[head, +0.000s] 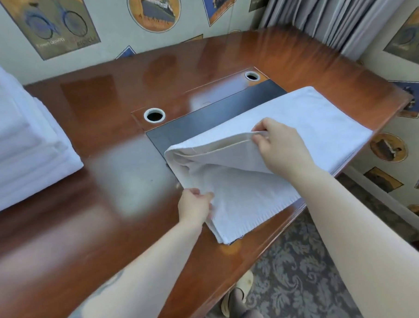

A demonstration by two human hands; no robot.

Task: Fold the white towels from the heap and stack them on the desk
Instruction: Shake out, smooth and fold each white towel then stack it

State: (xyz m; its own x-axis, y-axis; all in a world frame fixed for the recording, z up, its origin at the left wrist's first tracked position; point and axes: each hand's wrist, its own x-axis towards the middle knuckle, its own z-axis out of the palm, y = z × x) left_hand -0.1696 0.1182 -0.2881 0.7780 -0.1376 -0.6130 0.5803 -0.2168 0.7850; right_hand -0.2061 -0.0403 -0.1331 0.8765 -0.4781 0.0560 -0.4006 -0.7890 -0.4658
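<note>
On the desk [111,235], right of centre, partly over a dark inset panel [202,120]: one white towel [310,120], mid-fold.

- Towel: long axis runs from the near-left corner, by the desk's front edge, up to the far right, where its end hangs just past the desk's right edge. The left part is doubled, the upper layer lifted so a hemmed edge arches over the lower layer.
- Right hand [279,141]: thumb and fingers pinch that hemmed edge at about the middle of the towel's length; the edge runs off to the left of the fingers.
- Left hand [193,205]: thumb over the top, fingers curled beneath, gripping the towel's near-left side. It is the nearer hand to the fold line.
- Stack [23,143]: folded white towels, far left on the desk, well apart from the towel in hand.
- Two cable holes [154,115] behind the panel — not involved.

Judgement: the lifted edge needs carrying along the long axis, the left hand anchoring — the overhanging right end may slip if the lower layer is dragged.
</note>
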